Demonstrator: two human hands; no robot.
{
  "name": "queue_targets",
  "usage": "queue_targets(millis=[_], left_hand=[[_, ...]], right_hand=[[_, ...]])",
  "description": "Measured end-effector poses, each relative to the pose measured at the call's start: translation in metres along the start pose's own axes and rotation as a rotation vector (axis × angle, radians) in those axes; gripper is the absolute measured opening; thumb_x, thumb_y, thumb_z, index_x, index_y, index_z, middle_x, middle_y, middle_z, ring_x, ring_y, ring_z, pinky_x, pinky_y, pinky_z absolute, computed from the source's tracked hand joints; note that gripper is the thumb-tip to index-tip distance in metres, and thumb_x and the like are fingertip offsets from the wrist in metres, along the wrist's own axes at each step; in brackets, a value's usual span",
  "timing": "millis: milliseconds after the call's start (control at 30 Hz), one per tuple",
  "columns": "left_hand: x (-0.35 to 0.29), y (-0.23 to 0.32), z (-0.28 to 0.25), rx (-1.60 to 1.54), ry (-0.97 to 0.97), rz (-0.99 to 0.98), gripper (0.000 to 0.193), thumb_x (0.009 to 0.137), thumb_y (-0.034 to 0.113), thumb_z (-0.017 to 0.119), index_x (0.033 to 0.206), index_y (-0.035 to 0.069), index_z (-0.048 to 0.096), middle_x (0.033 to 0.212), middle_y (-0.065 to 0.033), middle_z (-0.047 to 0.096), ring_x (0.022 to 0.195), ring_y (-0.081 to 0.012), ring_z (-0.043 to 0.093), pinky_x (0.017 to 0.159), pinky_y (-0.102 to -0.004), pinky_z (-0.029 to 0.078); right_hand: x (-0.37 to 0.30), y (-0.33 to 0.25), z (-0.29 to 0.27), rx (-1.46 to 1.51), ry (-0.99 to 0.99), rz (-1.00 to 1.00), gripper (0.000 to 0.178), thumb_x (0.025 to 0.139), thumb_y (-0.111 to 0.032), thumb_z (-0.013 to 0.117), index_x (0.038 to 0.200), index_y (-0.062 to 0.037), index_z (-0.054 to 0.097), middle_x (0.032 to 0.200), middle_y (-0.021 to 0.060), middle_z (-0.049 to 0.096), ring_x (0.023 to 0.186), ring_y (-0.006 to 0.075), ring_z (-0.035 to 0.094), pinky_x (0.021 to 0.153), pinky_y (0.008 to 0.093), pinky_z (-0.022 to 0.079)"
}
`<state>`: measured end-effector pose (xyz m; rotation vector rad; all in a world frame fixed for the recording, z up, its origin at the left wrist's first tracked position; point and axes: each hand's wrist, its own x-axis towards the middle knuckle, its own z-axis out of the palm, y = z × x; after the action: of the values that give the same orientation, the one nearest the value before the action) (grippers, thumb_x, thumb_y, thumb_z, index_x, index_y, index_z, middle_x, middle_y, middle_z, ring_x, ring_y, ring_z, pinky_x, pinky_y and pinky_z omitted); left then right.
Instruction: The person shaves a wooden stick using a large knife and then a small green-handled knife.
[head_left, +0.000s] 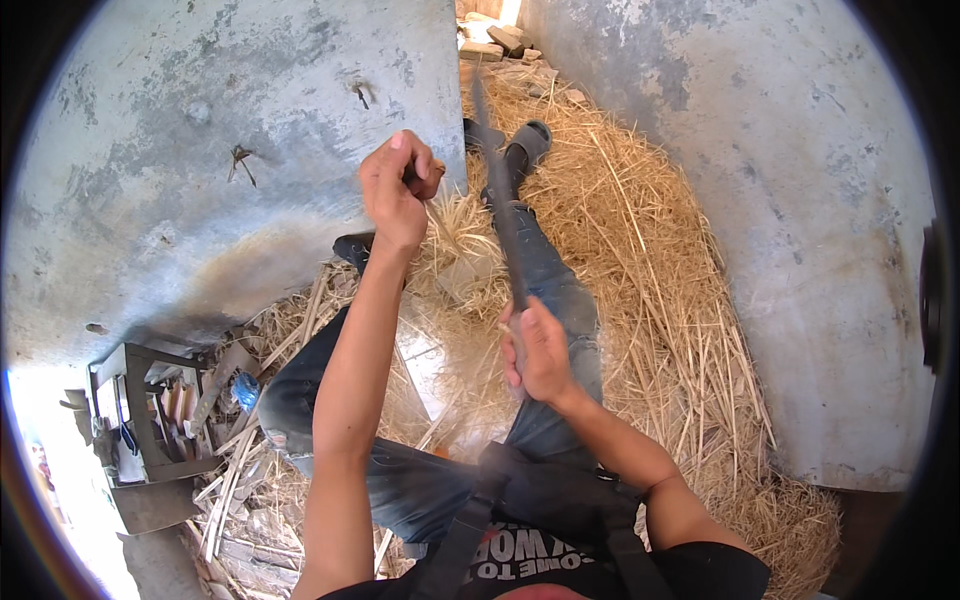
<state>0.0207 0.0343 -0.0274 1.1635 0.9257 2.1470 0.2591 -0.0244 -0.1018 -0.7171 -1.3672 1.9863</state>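
Note:
My right hand (541, 350) is closed round the handle of a long knife. Its narrow dark blade (502, 190) points away from me and slants slightly left, blurred by motion. My left hand (398, 188) is raised ahead and to the left of the blade, fingers curled into a fist. Something small and brownish shows at its fingers, too little to name. Just below that fist, pale thin strips (460, 228) fan out between my legs; whether the hand holds them I cannot tell. Blade and left hand are apart.
Straw-like shavings (640, 270) cover the floor, deepest at the right. Worn grey walls (270, 90) stand close on both sides, with metal spikes (241, 165) in the left one. A dark wooden frame (140, 420) stands at lower left. Bricks (482, 48) lie at the far opening.

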Motion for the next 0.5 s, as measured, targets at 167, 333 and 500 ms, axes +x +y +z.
queue_targets(millis=[167,333,500], left_hand=[[0.01,-0.001,0.007,0.02,-0.024,-0.026,0.046,0.101,0.036,0.043,0.065,0.007,0.04,0.055,0.0008,0.033,0.048,-0.0084,0.026,0.046,-0.0276,0.021],[0.01,-0.004,-0.007,0.021,0.082,-0.029,0.047,0.102,0.034,0.041,0.064,0.008,0.035,0.055,0.0012,0.032,0.046,-0.0082,0.025,0.045,-0.028,0.022],[0.016,0.001,-0.018,0.068,0.094,0.053,0.047,0.104,0.032,0.041,0.064,0.008,0.035,0.055,0.0012,0.031,0.045,-0.0075,0.023,0.044,-0.0274,0.02]], right_hand=[[0.012,0.029,0.0,-0.256,0.159,-0.32,0.042,0.106,-0.045,0.04,0.101,-0.0051,0.051,0.06,0.0015,0.047,0.041,0.0092,0.044,0.038,0.024,0.037],[0.003,0.075,-0.044,-0.192,0.119,0.452,0.047,0.106,-0.047,0.039,0.097,-0.0033,0.054,0.059,0.0034,0.047,0.038,0.0119,0.043,0.037,0.0256,0.036],[0.009,0.002,-0.026,0.025,0.165,0.334,0.047,0.106,-0.048,0.037,0.1,-0.0032,0.052,0.06,0.004,0.047,0.038,0.0111,0.043,0.035,0.0263,0.035]])
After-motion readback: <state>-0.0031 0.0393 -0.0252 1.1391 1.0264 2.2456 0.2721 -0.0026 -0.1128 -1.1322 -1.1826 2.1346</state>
